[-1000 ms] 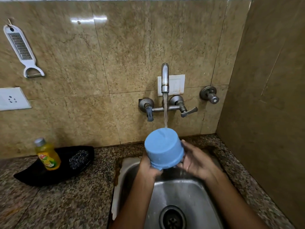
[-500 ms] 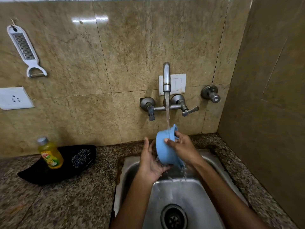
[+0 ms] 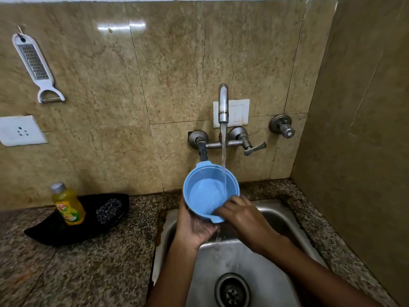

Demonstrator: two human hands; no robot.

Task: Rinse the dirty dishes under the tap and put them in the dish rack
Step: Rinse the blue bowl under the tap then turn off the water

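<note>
Change: since half a second ago the blue bowl (image 3: 210,191) has turned from edge-on to mouth-up facing the camera, and the right hand has moved from its rim to reach into it.
Head view, bowl: held over the back edge of the sink (image 3: 250,258), just below the tap, tilted a little toward the viewer; a small lug handle shows at its far rim and another at its near rim.
Head view, water: a thin stream (image 3: 224,160) falls from the tap (image 3: 223,103) into the right part of the bowl, and a trickle drops from under the bowl into the sink.
Head view, left hand (image 3: 194,224): cups the bowl from below and at its left wall, fingers curled round it.
Head view, right hand (image 3: 242,214): lies over the near right rim, fingers bent down onto the bowl's inner wall, thumb side against the near handle; it grips the rim.
Head view, sink: steel, wet, with its drain (image 3: 232,290) at the bottom of the view.
Head view, counter: speckled granite (image 3: 93,262); a yellow dish-soap bottle (image 3: 68,204) stands on a black tray (image 3: 66,227) left of the sink, with a dark scrubber (image 3: 108,210) beside it on the same tray.
Head view, wall: a white grater-peeler (image 3: 35,65) hangs at upper left, above a white socket (image 3: 20,130).
</note>
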